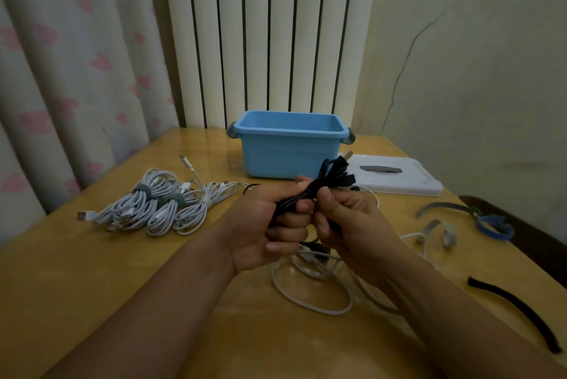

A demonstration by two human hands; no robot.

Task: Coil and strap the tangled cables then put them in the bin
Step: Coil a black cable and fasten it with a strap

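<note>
A black cable bundle [333, 173] is held above the table's middle, its folded loops sticking up toward the blue bin [288, 161]. My left hand [270, 222] grips the bundle's lower part. My right hand [346, 222] pinches it just right of the left, thumb on top. Below my hands a loose white cable [310, 292] lies on the wooden table [92, 280], tangled with a dark plug. Several coiled white cables [156, 207] with grey straps lie to the left. The bin looks empty inside.
A white lid [395, 177] with a grey handle lies right of the bin. Loose straps lie at the right: grey [441, 208], blue [495, 227], pale [441, 233] and a long black one [518, 309]. A curtain and a radiator stand behind the table.
</note>
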